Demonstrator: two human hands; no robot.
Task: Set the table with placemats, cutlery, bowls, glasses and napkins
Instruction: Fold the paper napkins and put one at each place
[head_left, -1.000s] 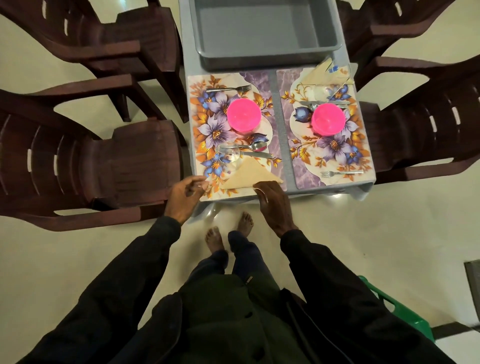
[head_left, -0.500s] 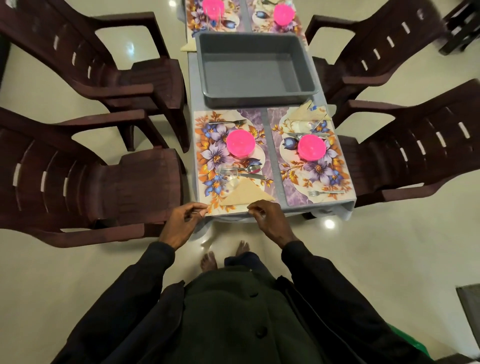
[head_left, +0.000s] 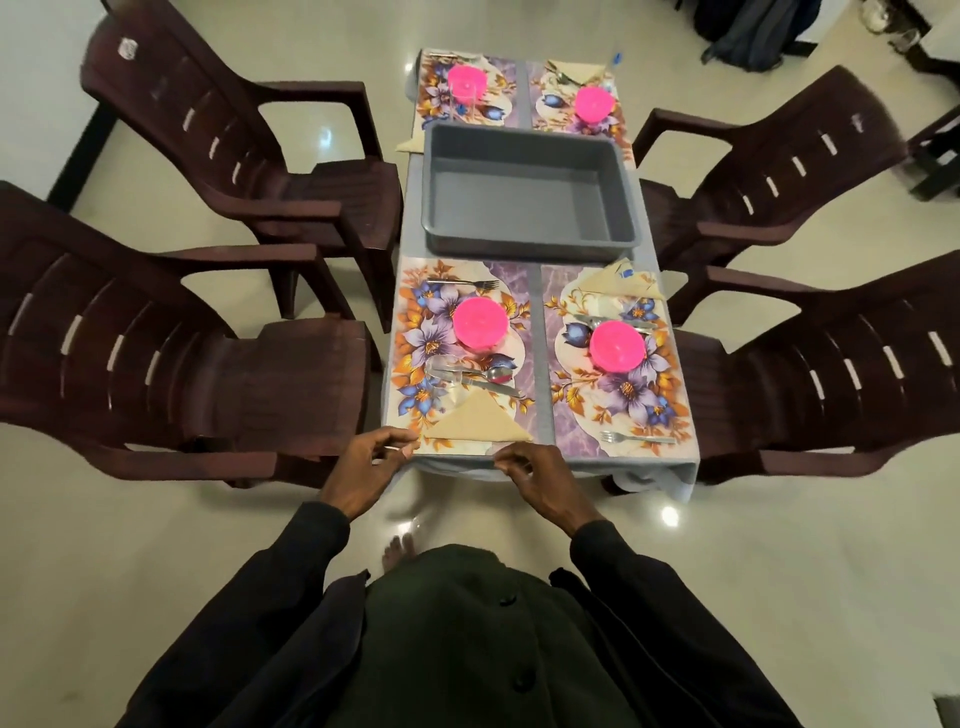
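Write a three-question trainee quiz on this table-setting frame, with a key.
1. How many pink bowls stand on the table?
2. True or false: a pink bowl sits inside the grey tub.
3. On the near-left placemat, the folded napkin lies: A) at the edge nearest the person; B) under the bowl; C) against the tub.
Key: 1 four; 2 false; 3 A.
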